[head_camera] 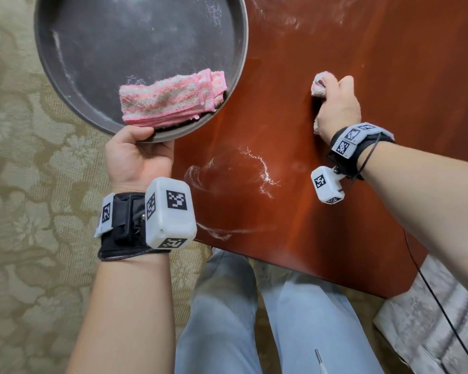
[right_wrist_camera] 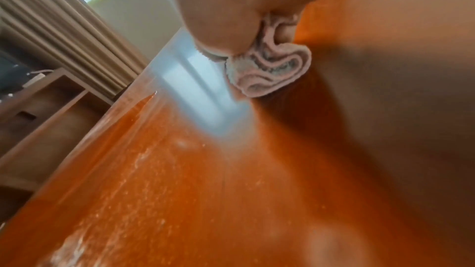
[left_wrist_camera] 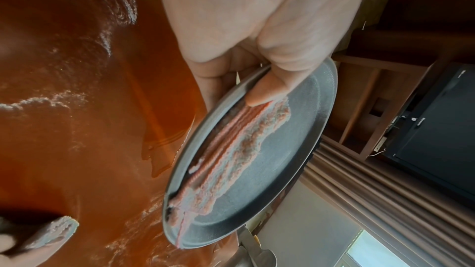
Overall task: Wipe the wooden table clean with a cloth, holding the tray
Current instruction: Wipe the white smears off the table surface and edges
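Note:
My left hand (head_camera: 139,152) grips the near rim of a round dark metal tray (head_camera: 97,44), held at the table's left edge, thumb (left_wrist_camera: 267,88) over the rim. A folded pink-and-white cloth (head_camera: 170,97) lies in the tray (left_wrist_camera: 303,149) by my thumb. My right hand (head_camera: 335,103) holds a bunched pink cloth (head_camera: 320,83) pressed onto the reddish wooden table (head_camera: 389,76). The wad (right_wrist_camera: 270,72) shows under my palm in the right wrist view. White powder streaks (head_camera: 260,168) lie on the wood between my hands.
More powder smears (head_camera: 295,14) sit at the table's far side. A patterned beige carpet (head_camera: 25,184) lies left of the table, my jeans-clad legs (head_camera: 254,319) below its near edge. A grey upholstered seat (head_camera: 430,319) is at lower right.

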